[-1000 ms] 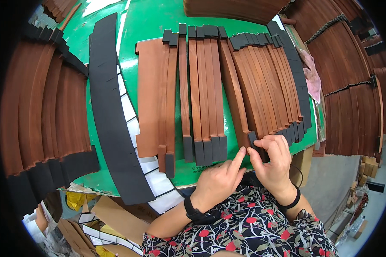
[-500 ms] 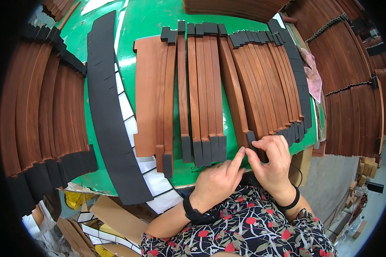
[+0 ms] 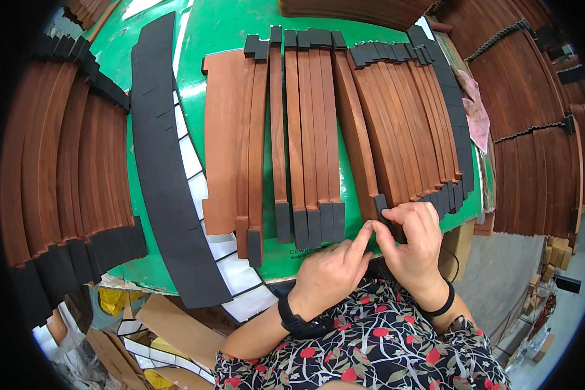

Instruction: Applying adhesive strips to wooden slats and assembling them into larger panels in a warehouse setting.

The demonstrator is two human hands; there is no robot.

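Curved brown wooden slats (image 3: 354,130) lie side by side, most with black pads on their ends. At the near end of one slat, my right hand (image 3: 415,244) pinches a black pad (image 3: 380,204) between bent index finger and thumb. My left hand (image 3: 331,276) is closed just left of it, index finger stretched to meet the right thumb tip at the slat's end. What lies under the left fingertips is hidden. Left of my hands are a padded group of slats (image 3: 315,130) and a wider brown board (image 3: 224,149).
A long black sheet (image 3: 169,162) lies over white backing strips (image 3: 240,276) on the green table (image 3: 195,32). Stacked slats stand at the left (image 3: 65,156) and right (image 3: 533,175). A pink cloth (image 3: 476,117) hangs at the right edge; cardboard (image 3: 175,331) lies below the table.
Both hands keep almost the same pose at the slat's near end. The view has shifted very slightly.
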